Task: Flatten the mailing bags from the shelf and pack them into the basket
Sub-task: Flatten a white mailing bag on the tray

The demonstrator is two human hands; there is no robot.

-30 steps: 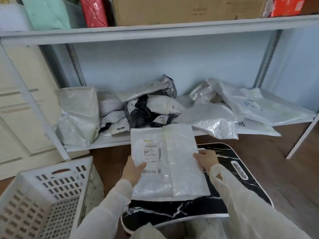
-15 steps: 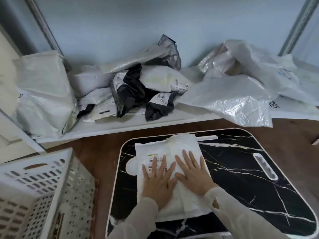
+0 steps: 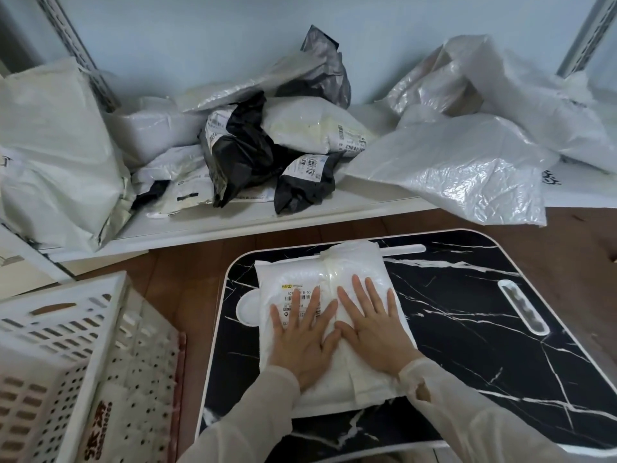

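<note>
A white mailing bag [image 3: 300, 272] with a barcode label lies flat on a black marble-patterned lap table [image 3: 467, 329]. My left hand [image 3: 302, 339] presses on its left half with straight, spread fingers. My right hand [image 3: 372, 329] lies flat on its right half, thumbs nearly touching. A white perforated plastic basket [image 3: 60, 345] stands at the lower left, beside the table. On the low white shelf [image 3: 233, 225] behind lies a heap of crumpled white and black mailing bags [image 3: 267, 145].
A large white bag [image 3: 56, 155] leans at the shelf's left end. Wide crinkled white bags [image 3: 467, 168] cover the shelf's right side and overhang its front edge. Brown wooden floor [image 3: 187, 272] shows between shelf, basket and table. Metal shelf uprights stand at both back corners.
The bag was held upright in both hands a second ago; it now lies on the lap table with both palms flat on it. The view has tilted downward and closer.
</note>
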